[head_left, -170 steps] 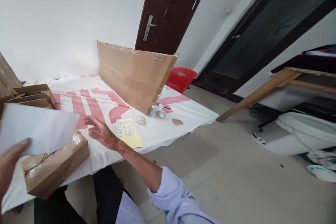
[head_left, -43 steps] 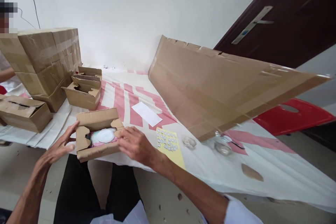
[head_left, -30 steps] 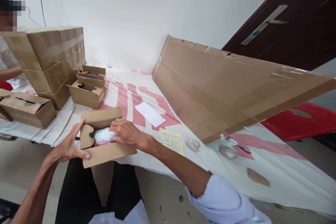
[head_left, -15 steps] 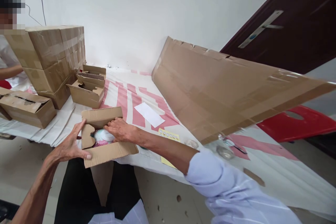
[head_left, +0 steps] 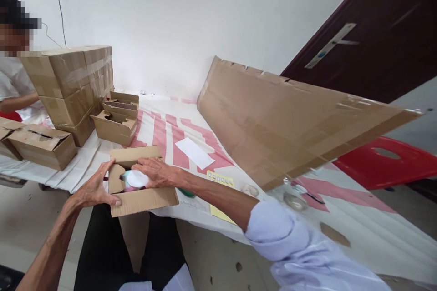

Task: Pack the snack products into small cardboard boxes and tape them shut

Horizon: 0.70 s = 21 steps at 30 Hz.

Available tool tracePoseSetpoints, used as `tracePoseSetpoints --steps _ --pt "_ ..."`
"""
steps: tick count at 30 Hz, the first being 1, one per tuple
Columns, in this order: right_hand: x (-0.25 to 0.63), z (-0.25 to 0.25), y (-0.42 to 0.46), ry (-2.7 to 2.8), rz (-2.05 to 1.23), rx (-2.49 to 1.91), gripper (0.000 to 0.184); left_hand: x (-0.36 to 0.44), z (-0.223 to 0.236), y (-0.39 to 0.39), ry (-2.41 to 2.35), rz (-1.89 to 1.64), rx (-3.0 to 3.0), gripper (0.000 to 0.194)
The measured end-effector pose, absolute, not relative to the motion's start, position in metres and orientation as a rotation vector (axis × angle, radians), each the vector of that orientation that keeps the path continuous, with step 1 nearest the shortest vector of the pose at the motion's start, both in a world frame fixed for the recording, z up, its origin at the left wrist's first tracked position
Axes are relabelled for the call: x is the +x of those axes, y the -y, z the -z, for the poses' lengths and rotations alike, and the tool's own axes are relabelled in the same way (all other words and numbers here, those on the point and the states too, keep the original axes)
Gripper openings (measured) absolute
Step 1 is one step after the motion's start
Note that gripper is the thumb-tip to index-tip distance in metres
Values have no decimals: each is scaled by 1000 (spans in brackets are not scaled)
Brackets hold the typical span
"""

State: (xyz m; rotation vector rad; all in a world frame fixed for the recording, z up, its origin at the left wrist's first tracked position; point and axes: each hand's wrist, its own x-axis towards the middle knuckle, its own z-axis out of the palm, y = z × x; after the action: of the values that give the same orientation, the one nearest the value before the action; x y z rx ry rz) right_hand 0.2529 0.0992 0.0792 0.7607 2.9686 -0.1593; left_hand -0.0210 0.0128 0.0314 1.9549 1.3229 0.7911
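Note:
A small open cardboard box (head_left: 143,201) sits at the table's near edge, above my lap, with its flaps spread. My left hand (head_left: 94,188) grips its left end, thumb on the near flap and fingers along the far side. Inside the box is a round, white-topped item (head_left: 137,178) with some pink and teal showing beneath the white. From the right, my right hand (head_left: 155,173) reaches into the box, its fingers curled against this item. Its fingertips and the box's right end are partly hidden.
Taped cartons (head_left: 73,72) are stacked at the left, with closed boxes (head_left: 46,143) before them. Open boxes (head_left: 116,129) stand ahead. A large cardboard sheet (head_left: 273,118) leans at the right. White paper (head_left: 194,152) and a yellow sticker sheet (head_left: 220,179) lie on the table. A co-worker (head_left: 17,77) sits far left.
The view has shifted slightly. My right hand has moved a little within the box, and more of the item's white top shows. My left hand keeps its hold.

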Motion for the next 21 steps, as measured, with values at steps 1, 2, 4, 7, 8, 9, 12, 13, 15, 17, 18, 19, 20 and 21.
tracePoseSetpoints --steps 1,2,4,7,8,9,12,13,15,17,18,19,20,21 --pt "254 -84 -100 -2980 214 792 50 -22 -31 -13 -1322 -797 1961 130" --pt "256 -91 -102 -2999 273 818 55 -22 -30 -14 -1319 -801 1965 130" --pt "263 -107 -108 -3069 409 857 62 -24 -30 -16 -1313 -797 1958 130" --pt "277 -133 -117 -3223 691 862 65 -26 -38 -19 -1368 -840 1960 129" --pt "281 -140 -120 -3265 804 870 65 -25 -45 -20 -1391 -877 1978 129" --pt "285 -147 -123 -3294 926 875 64 -23 -53 -22 -1398 -919 2001 129" --pt "290 -161 -131 -3290 1354 885 61 -10 -85 -27 -1305 -993 2067 127" --pt "291 -165 -134 -3266 1492 875 60 -3 -95 -29 -1269 -1012 2078 125" --pt "291 -169 -138 -3219 1716 867 60 11 -113 -32 -1238 -1092 2070 114" --pt "291 -172 -140 -3199 1875 913 60 22 -123 -37 -1246 -1222 2017 103" --pt "292 -173 -140 -3202 1938 943 61 26 -127 -40 -1249 -1294 1968 98" --pt "293 -173 -140 -3210 1994 963 62 28 -128 -43 -1246 -1364 1910 95" --pt "293 -172 -138 -3225 2040 965 66 30 -130 -46 -1236 -1429 1844 93" --pt "294 -171 -136 -3245 2073 945 72 30 -130 -50 -1224 -1493 1771 89"
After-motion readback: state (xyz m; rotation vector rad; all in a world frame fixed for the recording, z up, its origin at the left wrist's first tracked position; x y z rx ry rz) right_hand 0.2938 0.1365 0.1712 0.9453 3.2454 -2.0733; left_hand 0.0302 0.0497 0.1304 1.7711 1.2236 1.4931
